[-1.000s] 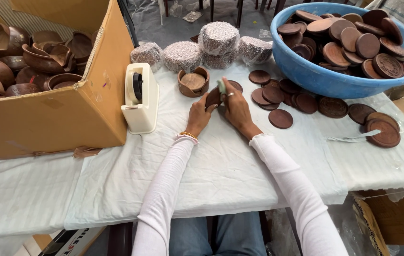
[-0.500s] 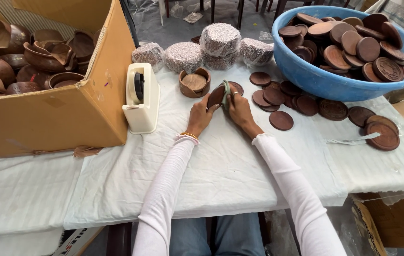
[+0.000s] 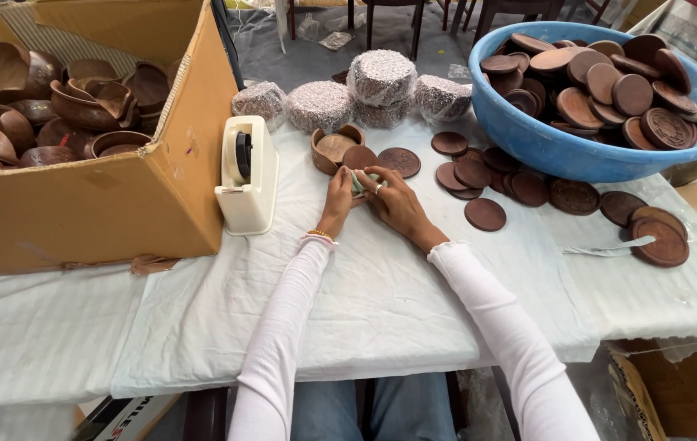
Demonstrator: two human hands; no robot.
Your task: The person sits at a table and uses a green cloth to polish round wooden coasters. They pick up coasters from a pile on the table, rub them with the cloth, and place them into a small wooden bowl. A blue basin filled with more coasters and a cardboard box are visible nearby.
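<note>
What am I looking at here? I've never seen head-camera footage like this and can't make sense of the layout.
The camera sits on a person's head, looking down at their own arms in white sleeves. Both hands, left hand and right hand, meet around a small pale object that is too hidden to identify. On the white-covered table are a cardboard box of brown bowls, a white tape dispenser, a small brown bowl, loose brown discs, and a blue basin full of more discs.
</note>
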